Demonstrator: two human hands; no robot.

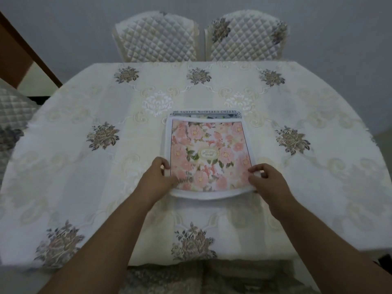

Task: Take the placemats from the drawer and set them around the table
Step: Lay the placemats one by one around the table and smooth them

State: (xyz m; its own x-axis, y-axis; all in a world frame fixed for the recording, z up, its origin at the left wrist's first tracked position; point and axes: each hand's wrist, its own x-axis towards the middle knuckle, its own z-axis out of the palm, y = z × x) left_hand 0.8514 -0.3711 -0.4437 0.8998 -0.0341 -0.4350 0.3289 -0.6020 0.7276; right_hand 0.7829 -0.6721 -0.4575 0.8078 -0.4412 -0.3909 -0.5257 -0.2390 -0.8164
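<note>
At the centre of the frame the placemats lie stacked on the table (another peeks out at the top). The left hand and right hand pinch the near corners; lifting could drag the lower placemat askew.

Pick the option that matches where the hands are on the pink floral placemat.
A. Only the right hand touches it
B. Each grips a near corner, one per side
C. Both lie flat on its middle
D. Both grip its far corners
B: the left hand and right hand each pinch a near corner of the pink floral placemat, which lies atop another printed mat.
</note>
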